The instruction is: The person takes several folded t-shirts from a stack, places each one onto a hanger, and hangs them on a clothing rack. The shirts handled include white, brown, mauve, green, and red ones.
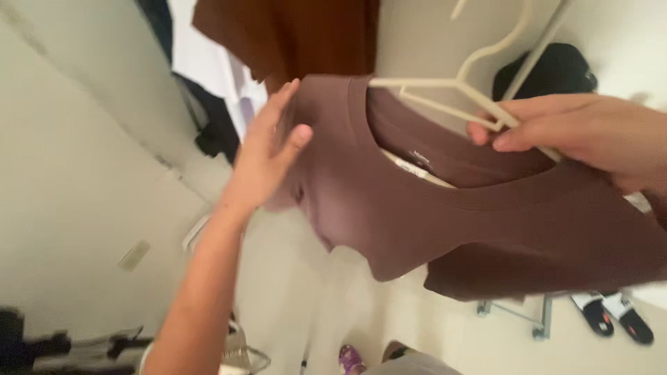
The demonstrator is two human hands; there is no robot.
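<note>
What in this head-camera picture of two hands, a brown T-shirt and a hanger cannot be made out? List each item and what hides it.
- Hanger: one arm lies inside the T-shirt; its hook is cut by the top edge.
- Right hand: wrist cut by the right edge; fingertips blurred, grip unclear.
- Left hand: motion-blurred; palm faces the shirt, contact unclear.
- Neck label: too small.
- Rust-brown garment: top cut off.
- Sandals: partly hidden by the shirt hem.

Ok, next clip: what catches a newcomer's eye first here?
The brown T-shirt fills the centre on a cream hanger. The right hand pinches the hanger at right; the left hand lies open against the shirt's shoulder. A rust-coloured garment hangs above.
</note>
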